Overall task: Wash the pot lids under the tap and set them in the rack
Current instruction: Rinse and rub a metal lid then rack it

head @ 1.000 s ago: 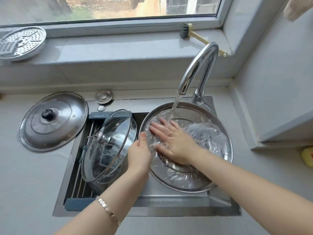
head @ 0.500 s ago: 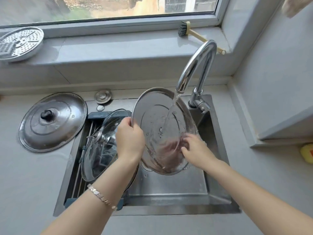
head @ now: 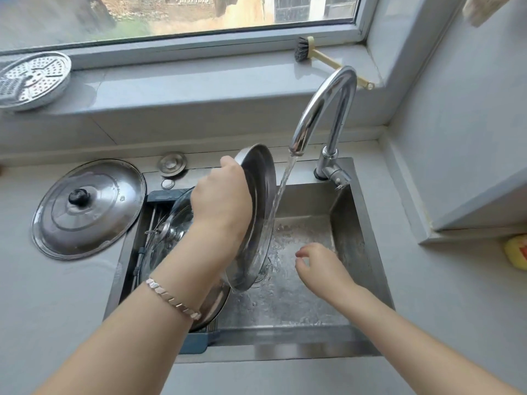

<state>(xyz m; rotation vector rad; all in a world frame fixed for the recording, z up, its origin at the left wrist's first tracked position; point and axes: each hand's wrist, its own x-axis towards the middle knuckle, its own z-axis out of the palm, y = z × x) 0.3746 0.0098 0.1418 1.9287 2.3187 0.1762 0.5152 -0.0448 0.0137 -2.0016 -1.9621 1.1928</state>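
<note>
My left hand (head: 221, 195) grips the top rim of a steel pot lid (head: 261, 215), which stands almost on edge over the sink, just left of the water stream running from the tap (head: 325, 109). My right hand (head: 319, 263) hovers low in the sink basin (head: 299, 295) with loosely curled fingers, holding nothing. A glass lid (head: 168, 232) leans in the dish rack (head: 151, 212) at the sink's left side, partly hidden behind my left arm. Another steel lid (head: 88, 208) with a black knob lies flat on the counter to the left.
A small metal sink plug (head: 172, 164) lies behind the rack. A perforated steamer tray (head: 32, 78) and a dish brush (head: 319, 57) rest on the windowsill. A yellow object (head: 517, 252) sits on the counter at far right, below a cabinet.
The steel lid went from flat under the tap to upright on edge and shifted left. My right hand let go of it and dropped into the basin.
</note>
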